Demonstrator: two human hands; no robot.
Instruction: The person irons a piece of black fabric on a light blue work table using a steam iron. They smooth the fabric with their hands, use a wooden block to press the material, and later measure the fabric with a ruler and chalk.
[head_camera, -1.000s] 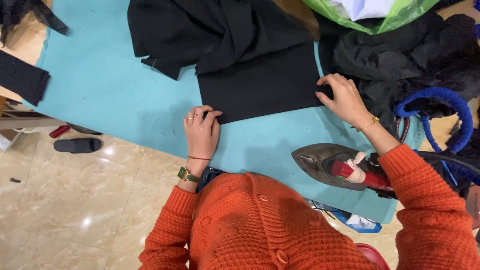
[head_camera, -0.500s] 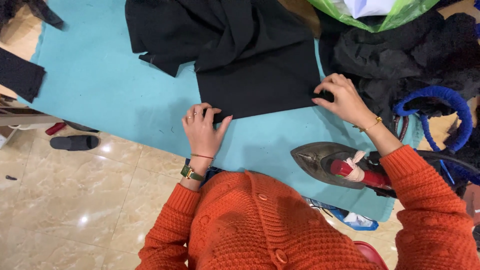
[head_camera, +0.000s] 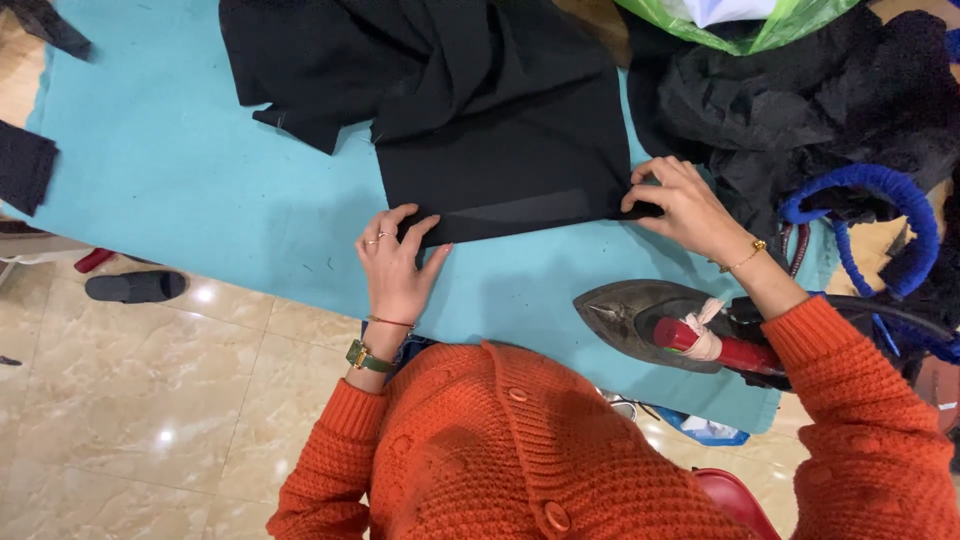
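So the person in the orange cardigan (head_camera: 520, 450) is mid-fold on a black cloth (head_camera: 500, 150), which lies across the upper middle of the frame on a teal table cover (head_camera: 220, 210). The near edge looks turned up into a narrow hem. The left hand (head_camera: 395, 262) sits flat at the lower left corner of that fold, fingers (head_camera: 415, 232) spread and pressing it down. The right hand (head_camera: 685, 205), middle right, pinches the other end of the fold between thumb and fingertips. My read: this is the crease-setting step, holding the hem straight and taut before pressing. To go on, one hand would have to let go without the fold slipping, since the iron (head_camera: 650, 318) sits just below the right wrist, apart from the cloth, red handle (head_camera: 715, 345) pointing right.

Containers: a green plastic bag (head_camera: 770, 25) at the top right edge, something white inside, can't tell what. More dark cloth (head_camera: 800, 100) is heaped beside it, not in it.
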